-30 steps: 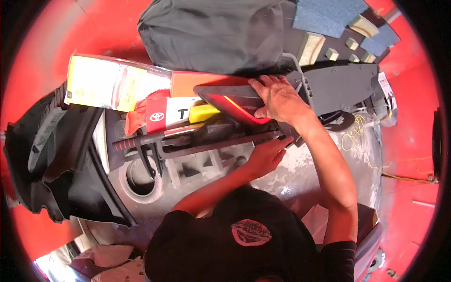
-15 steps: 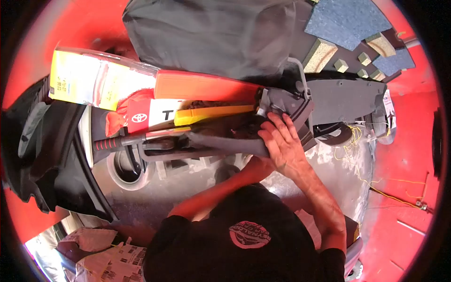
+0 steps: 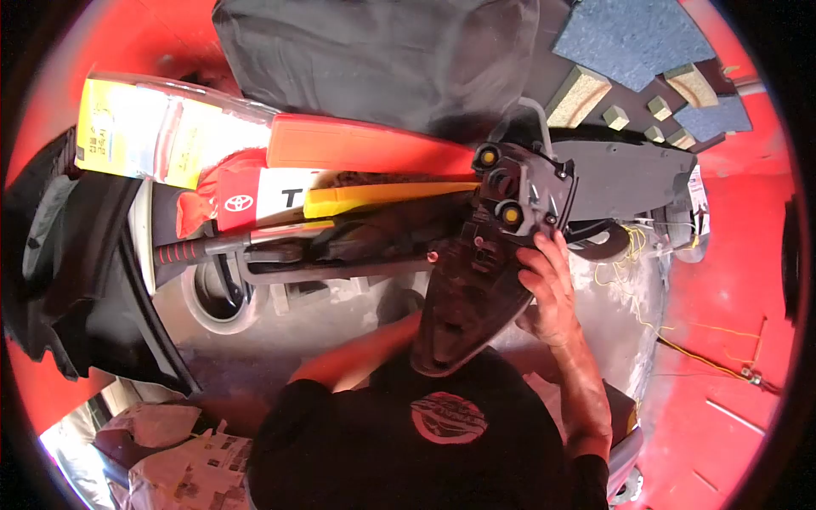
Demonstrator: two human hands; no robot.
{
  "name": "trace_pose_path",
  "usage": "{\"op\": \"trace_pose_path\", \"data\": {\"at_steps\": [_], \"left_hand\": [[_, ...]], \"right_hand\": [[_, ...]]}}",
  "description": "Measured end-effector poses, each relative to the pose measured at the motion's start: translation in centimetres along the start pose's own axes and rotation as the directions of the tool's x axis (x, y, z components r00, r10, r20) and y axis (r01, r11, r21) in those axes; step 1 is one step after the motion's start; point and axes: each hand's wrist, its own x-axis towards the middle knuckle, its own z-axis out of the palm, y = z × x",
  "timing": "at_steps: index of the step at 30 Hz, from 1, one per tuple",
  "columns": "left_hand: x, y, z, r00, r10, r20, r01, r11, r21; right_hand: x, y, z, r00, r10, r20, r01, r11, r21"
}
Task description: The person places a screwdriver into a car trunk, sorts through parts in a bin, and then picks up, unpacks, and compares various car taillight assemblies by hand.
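Note:
A dark car light assembly (image 3: pixel 463 297) with a black back and two round sockets with yellow centres is held up in front of my chest, its narrow end pointing down toward me. My right hand (image 3: pixel 548 285) grips its right edge, fingers curled over the side. Most of my left hand (image 3: pixel 432 257) is hidden behind the assembly; only a fingertip shows at its left edge, with the forearm leading up underneath. Just left of it lie a yellow plastic piece (image 3: pixel 365 201), a red case (image 3: pixel 365 144) and a tool with a black and red handle (image 3: pixel 183 252).
A large black covered object (image 3: pixel 374 59) stands behind. Blue sheets (image 3: pixel 633 42) and small foam blocks (image 3: pixel 616 116) lie at upper right. Black moulded trim (image 3: pixel 76 272) is at left, a yellow cord (image 3: pixel 633 246) at right, and wrapped packages (image 3: pixel 191 467) at lower left.
The car light assembly has been lifted from among the items and swung toward me, its back with the sockets now showing. My right hand has moved down and right along its edge.

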Motion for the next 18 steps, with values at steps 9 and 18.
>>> {"op": "trace_pose_path", "data": {"at_steps": [9, 18], "left_hand": [[0.9, 1.6, -2.1, 0.999, -0.038, 0.034, 0.044, 0.975, -0.219], [3.7, 8.1, -6.7, 0.928, -0.112, 0.355, 0.344, -0.106, -0.933]], "right_hand": [[-2.0, -0.3, -2.2, 0.983, 0.110, -0.145, -0.108, 0.994, 0.022], [-2.9, -2.3, -3.0, 0.960, 0.128, -0.248, -0.137, 0.990, -0.020]]}}
